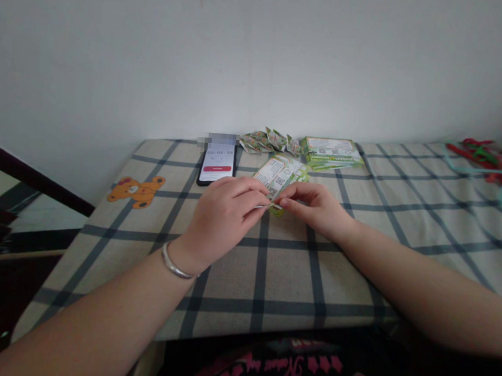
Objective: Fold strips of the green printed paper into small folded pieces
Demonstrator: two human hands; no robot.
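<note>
My left hand [232, 209] and my right hand [312, 207] meet above the table, fingertips almost touching. Between them they pinch a small paper piece [270, 205], of which only a thin pale edge shows; the fingers cover the rest. Just behind and partly beneath the fingers lies a green-and-white printed sheet [278, 173] with text and square codes. Farther back, several small folded green paper pieces [270, 140] sit in a row. To their right rests a stack of similar printed green-and-white sheets [332, 151].
A phone [218, 162] showing a running timer lies left of the sheet. A bear-shaped picture [135, 191] is on the checked tablecloth [235, 279]. Red, green and pale blue strips [491, 166] lie at the far right. A wall [261, 55] rises behind the table.
</note>
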